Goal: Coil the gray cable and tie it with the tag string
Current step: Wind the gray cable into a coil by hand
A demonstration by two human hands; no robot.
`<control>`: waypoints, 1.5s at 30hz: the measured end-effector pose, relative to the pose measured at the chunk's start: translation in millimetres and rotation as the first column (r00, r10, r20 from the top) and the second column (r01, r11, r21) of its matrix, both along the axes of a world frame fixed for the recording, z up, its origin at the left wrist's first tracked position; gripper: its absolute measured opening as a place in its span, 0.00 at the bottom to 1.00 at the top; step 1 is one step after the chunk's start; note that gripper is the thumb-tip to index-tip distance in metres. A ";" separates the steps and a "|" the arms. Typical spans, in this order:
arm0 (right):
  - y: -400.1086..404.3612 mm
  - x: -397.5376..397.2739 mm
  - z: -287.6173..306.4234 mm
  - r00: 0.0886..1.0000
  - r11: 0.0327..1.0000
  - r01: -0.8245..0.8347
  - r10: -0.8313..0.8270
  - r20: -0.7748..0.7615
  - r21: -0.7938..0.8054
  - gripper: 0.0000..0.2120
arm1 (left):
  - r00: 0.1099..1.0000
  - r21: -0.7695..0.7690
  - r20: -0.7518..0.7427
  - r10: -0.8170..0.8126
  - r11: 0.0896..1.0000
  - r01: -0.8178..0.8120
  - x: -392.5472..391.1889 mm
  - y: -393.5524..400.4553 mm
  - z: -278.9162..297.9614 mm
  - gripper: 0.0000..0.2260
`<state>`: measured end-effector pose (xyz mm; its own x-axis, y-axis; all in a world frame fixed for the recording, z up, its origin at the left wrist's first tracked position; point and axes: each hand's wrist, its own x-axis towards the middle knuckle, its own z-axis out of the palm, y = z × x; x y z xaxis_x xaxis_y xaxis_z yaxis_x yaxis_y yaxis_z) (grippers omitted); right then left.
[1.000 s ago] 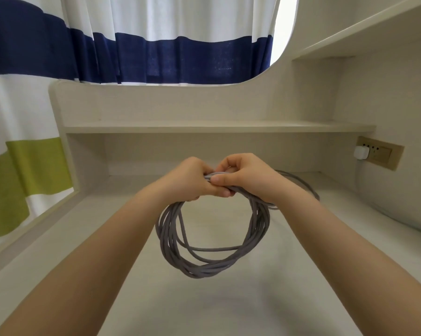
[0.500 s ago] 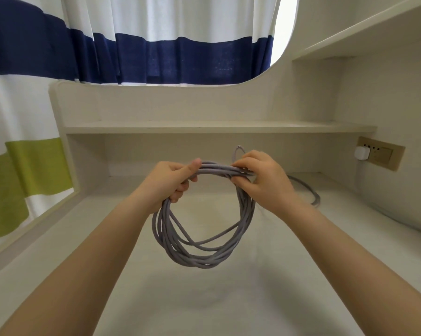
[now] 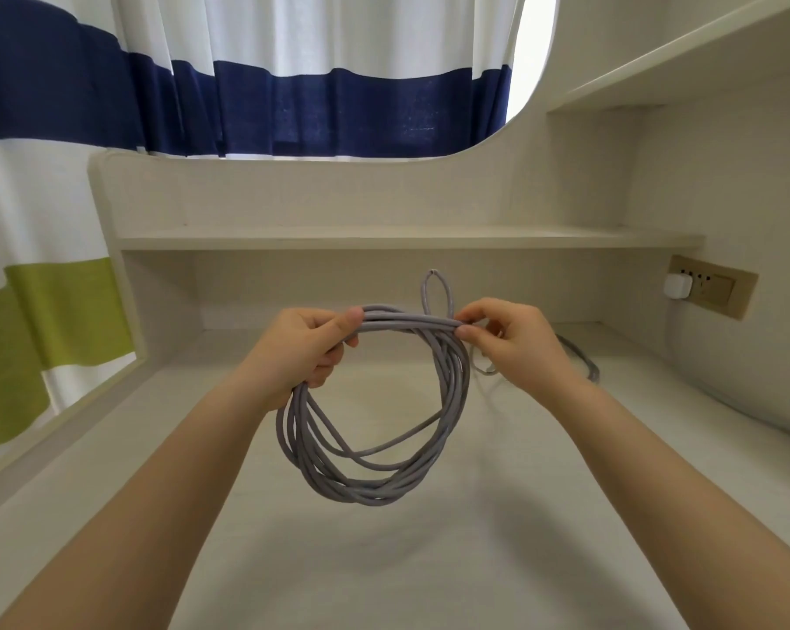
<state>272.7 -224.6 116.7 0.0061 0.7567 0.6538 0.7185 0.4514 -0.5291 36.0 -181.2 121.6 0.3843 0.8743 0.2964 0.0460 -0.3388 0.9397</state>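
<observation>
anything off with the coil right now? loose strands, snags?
Mostly tidy. The gray cable hangs bundled between the left hand and right hand, but one strand sags across the inside of the ring. A small loop stands up above the bundle by the right fingers, and a tail trails on the desk.

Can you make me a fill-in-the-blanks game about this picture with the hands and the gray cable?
1. The left hand and right hand hold the gray cable wound in a ____.
2. A white plug sits in the wall socket on the ____ side.
3. The widest stripe on the curtain is dark ____.
4. A small loop of cable pokes ____ from the bundle's top.

Missing words: coil; right; blue; up
</observation>
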 end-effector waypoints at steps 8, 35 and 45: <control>2.2 -0.9 9.9 0.997 0.998 -0.066 0.066 0.039 0.011 0.11 | 0.985 0.062 0.169 -0.020 0.998 0.009 2.8 -3.6 2.0 0.15; 5.4 -13.7 -7.0 0.960 0.943 0.245 -0.203 0.193 -0.224 0.08 | 0.855 0.034 0.505 0.119 0.987 -0.158 33.5 -12.0 -7.5 0.16; 2.5 -13.4 0.1 0.981 0.985 0.044 -0.075 -0.181 -0.167 0.07 | 0.827 0.038 0.546 0.130 0.983 -0.180 35.5 -10.5 -10.4 0.16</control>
